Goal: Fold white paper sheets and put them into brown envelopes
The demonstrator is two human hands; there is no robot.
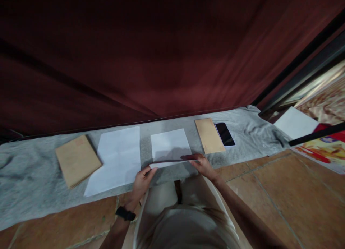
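Note:
A white sheet of paper (171, 144) lies in front of me, its near part folded up into a narrow strip. My left hand (143, 179) pinches the left end of that strip between thumb and fingers. At the other end my right hand (202, 165) grips the paper, thumb below and fingers over the top. To the left is a stack of white paper (118, 159), partly under a pile of brown envelopes (77, 159). Right of the sheet lies a single brown envelope (210, 135).
A phone (225, 134) with a dark screen lies beside the single envelope. Grey cloth (246, 144) covers the low surface, with a dark red curtain (167, 62) behind it. Tiled floor (258, 191) shows in front. At far right are a white sheet (296, 123) and a colourful printed package (323, 150).

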